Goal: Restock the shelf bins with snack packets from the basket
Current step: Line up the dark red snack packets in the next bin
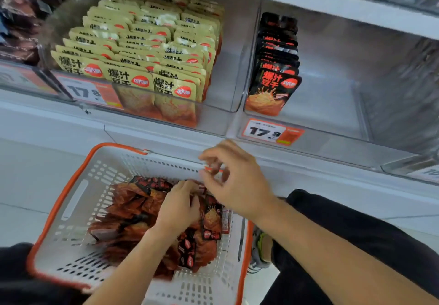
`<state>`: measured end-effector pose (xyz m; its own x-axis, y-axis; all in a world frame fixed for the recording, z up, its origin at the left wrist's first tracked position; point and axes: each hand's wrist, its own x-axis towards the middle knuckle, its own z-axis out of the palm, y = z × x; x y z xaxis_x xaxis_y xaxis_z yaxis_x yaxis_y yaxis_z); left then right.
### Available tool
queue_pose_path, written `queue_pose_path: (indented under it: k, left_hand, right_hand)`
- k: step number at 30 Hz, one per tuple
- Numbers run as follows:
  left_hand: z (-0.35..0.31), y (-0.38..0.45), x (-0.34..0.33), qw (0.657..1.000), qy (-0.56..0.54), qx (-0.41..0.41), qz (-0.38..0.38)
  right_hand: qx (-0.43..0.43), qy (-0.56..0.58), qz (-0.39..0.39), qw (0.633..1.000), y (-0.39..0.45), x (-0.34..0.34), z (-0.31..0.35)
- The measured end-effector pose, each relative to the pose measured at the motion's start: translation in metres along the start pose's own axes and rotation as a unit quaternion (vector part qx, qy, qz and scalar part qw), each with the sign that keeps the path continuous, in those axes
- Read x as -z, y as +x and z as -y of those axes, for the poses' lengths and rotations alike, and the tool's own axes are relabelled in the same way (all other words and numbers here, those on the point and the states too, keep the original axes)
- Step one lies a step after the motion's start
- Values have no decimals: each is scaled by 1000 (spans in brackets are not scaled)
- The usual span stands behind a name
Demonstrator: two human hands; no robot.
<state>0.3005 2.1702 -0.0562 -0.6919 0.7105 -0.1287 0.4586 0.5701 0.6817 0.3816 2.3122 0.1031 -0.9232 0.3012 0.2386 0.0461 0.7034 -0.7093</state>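
Snack packets [152, 212]: dark red-and-black, heaped in the basket at 6 o'clock, long axes pointing every way.
Basket [78, 200]: white perforated plastic, orange rim, on the floor below the shelf.
Left hand [178, 206]: grip curled around packets atop the heap.
Right hand [235, 181]: above the basket's far rim, fingers curled; whether it pinches anything cannot be told.
Left bin [221, 105]: at 11 o'clock, packed with upright beige packets [142, 50].
Right bin [332, 105]: at 1 o'clock, one upright row of black packets [275, 67] along its left wall.

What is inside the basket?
The basket holds a heap of dark red and black snack packets. The left hand grips some. What lies beneath the heap and the hands is hidden.
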Motion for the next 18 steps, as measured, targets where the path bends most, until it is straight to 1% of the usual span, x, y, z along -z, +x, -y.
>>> queue_pose_path:
  k: [1, 3, 5, 7, 9, 12, 14, 16, 18]
  left_hand:
    - [25, -10, -12, 997, 28, 48, 46]
    - [66, -35, -29, 975, 95, 149, 131]
    - [95, -59, -42, 949, 146, 210, 183]
    - [107, -70, -50, 938, 177, 223, 196]
    - [108, -67, -55, 938, 184, 216, 200]
    - [107, -60, -58, 939, 173, 201, 219]
    - [112, -61, -59, 939, 161, 197, 230]
    - [118, -66, -62, 938, 154, 195, 240]
    - [120, -69, -65, 936, 169, 188, 244]
  right_hand:
    - [-39, -23, 72, 996, -8, -24, -13]
    - [-116, -50, 169, 978, -27, -68, -44]
    - [-212, -46, 221, 951, -47, -104, -76]
    - [-276, -65, 259, 923, -65, -133, -100]
    - [-320, -65, 279, 903, -78, -158, -113]
    - [-389, -27, 277, 878, -100, -193, -122]
    - [-411, -11, 289, 865, -117, -214, -124]
    - [-417, -16, 292, 861, -128, -230, -125]
    - [-417, -31, 277, 865, -133, -240, -124]
